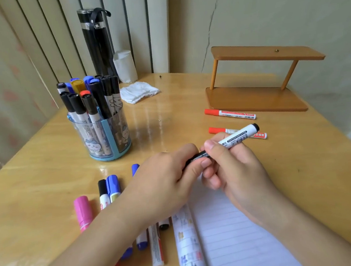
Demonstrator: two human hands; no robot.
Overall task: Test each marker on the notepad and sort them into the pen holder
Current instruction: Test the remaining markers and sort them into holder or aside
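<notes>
Both hands hold one black-and-white marker over the top of the lined notepad. My left hand pinches its black cap end, and my right hand grips the white barrel. The marker's far end points up and right. A clear pen holder with a blue base stands at the left, with several markers upright in it. Several loose markers lie under and beside my left forearm, among them a pink one. Two red-capped markers lie to the right, past my hands.
A brown two-level wooden stand sits at the back right. A crumpled white tissue, a white paper roll and a black flask are behind the holder. The table's left edge runs close to the holder.
</notes>
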